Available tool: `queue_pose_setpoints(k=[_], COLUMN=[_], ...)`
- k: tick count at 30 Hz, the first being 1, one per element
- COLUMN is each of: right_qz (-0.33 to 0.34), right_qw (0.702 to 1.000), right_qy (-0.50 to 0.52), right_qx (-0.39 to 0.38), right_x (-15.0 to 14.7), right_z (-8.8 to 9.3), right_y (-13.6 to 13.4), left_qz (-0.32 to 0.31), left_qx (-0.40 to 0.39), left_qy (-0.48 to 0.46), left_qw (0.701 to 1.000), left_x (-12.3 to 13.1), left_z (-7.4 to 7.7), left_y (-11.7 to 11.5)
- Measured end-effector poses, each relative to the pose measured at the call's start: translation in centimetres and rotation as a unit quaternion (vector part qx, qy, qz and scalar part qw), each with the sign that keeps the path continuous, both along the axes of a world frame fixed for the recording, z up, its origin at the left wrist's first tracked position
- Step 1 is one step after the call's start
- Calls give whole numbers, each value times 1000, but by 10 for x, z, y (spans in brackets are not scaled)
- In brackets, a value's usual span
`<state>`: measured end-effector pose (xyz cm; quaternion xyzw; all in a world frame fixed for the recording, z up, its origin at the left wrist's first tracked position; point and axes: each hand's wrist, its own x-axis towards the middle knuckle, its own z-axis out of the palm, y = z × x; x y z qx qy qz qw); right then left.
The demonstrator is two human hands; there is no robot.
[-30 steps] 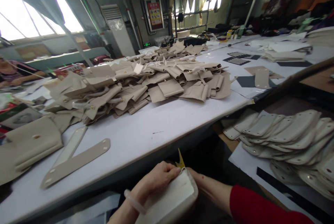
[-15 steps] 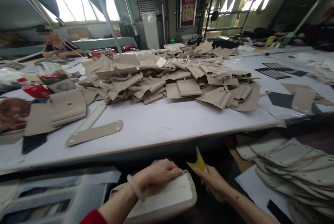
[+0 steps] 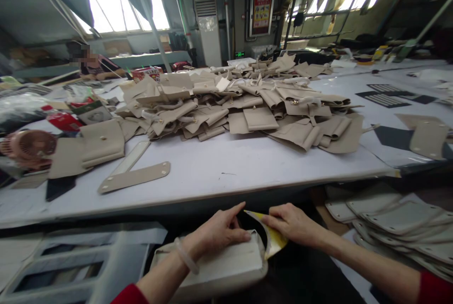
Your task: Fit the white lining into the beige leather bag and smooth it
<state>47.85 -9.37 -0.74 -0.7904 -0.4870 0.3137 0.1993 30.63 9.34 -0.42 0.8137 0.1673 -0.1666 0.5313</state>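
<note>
A boxy beige bag piece [image 3: 226, 259] with a pale flat top lies below the table edge, close to my body. Over its far side rests my left hand [image 3: 221, 231], thumb pressed on the top near the right corner and index finger stretched forward; the other fingers are partly hidden. My right hand [image 3: 295, 223] is closed on a thin yellow piece with a curved edge [image 3: 274, 242], pinched between thumb and fingers. That curved edge sits around the bag piece's right corner, touching it or very close.
A big heap of beige leather-like parts [image 3: 255, 120] covers the white table [image 3: 198, 167]. Two strap-shaped pieces [image 3: 136, 176] lie nearer. Stacked pale panels [image 3: 396, 228] stand low right, a translucent frame [image 3: 123, 257] low left. A pink fan [image 3: 33, 148] and a person [image 3: 99, 65] are left.
My right hand has come up and turned, bringing the yellow piece against the bag piece's right corner. My left index finger has lifted and stretched forward. The view has shifted slightly left.
</note>
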Motion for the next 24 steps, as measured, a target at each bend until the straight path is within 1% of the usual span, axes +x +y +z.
queue_pose_setpoints(k=[3, 5, 7, 11, 15, 18, 24], right_qz=[28, 71, 112, 162, 189, 200, 209], right_qw=[993, 984, 976, 961, 950, 945, 941], right_qy=[-114, -155, -181, -220, -245, -255, -265], right_qx=[33, 44, 50, 52, 48, 45, 23], right_x=[1, 1, -1, -1, -1, -2, -7], right_z=[4, 7, 10, 12, 11, 11, 10], right_y=[15, 24, 31, 39, 40, 39, 38], left_qz=[14, 24, 21, -12, -15, -20, -28], left_qx=[1, -3, -14, -35, -15, 0, 45], left_qy=[-16, -33, -58, -98, -94, -95, -85], left_qw=[1000, 999, 998, 995, 995, 995, 995], left_x=[-2, -4, -6, -6, -5, -6, -7], left_z=[-1, 0, 3, 12, 17, 16, 9], left_y=[-2, -3, -4, -6, -6, -6, -6])
